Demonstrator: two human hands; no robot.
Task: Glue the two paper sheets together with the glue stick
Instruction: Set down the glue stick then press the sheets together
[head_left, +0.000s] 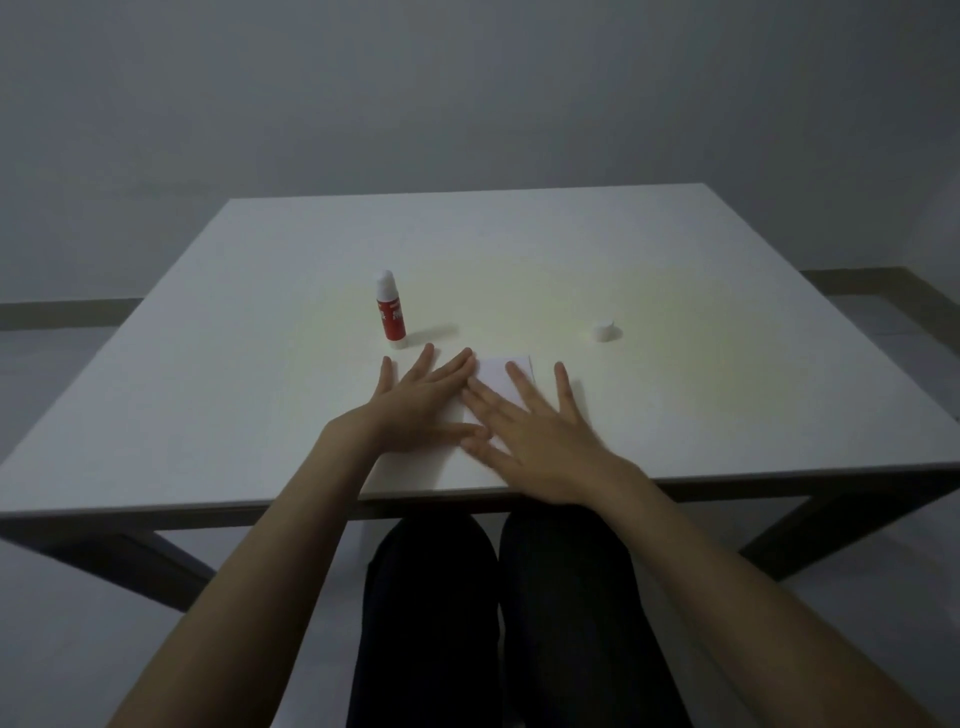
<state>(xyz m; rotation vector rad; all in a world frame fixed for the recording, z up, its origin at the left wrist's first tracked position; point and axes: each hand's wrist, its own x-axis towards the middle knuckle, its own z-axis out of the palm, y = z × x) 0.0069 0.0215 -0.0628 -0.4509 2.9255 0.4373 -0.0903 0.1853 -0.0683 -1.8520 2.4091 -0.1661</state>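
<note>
While flat and spread, both hands, left hand and right hand, atop paper.

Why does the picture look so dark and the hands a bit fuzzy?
Head view: dim, greyish room light; the right hand looks smeared, likely motion blur; the glue stick casts a faint shadow rightward; the table edges splay from the wide lens.

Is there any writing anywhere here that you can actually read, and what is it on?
Glue stick: white print on its red label, too blurred to read.
Paper, cap and table: no writing visible.
</note>
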